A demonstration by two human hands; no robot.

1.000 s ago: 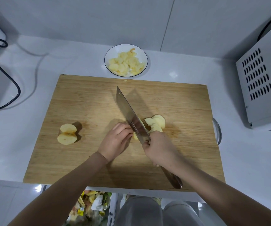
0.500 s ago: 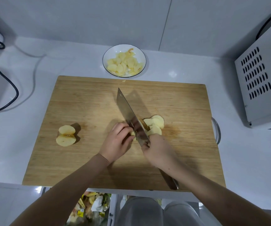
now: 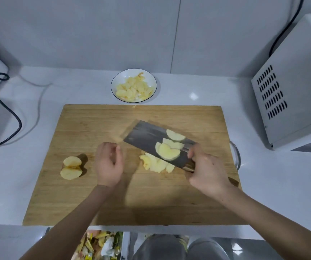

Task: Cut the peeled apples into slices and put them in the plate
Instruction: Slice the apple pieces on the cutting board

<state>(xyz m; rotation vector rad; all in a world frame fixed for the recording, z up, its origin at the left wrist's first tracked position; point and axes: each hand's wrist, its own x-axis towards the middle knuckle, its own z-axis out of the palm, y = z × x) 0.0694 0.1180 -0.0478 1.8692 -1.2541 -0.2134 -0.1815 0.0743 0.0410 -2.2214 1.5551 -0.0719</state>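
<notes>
On the wooden cutting board (image 3: 94,194), my right hand (image 3: 207,169) grips the handle of a cleaver (image 3: 147,136), whose blade lies tilted flat above the board. Apple slices (image 3: 169,149) rest on the blade. More cut slices (image 3: 156,164) lie on the board just under its near edge. My left hand (image 3: 108,164) hovers to the left of them, fingers apart and holding nothing. Two peeled apple pieces (image 3: 71,167) sit at the board's left. The white plate (image 3: 117,81) behind the board holds several slices.
A white appliance (image 3: 291,87) with vent slots stands at the right. A black cable (image 3: 4,113) loops over the counter at the left. A bin with peels (image 3: 102,244) shows below the counter's front edge. A metal handle (image 3: 237,156) sticks out at the board's right side.
The cleaver was upright, cutting beside my left hand; now it lies flat with slices on its blade. My left hand let go of the apple and opened.
</notes>
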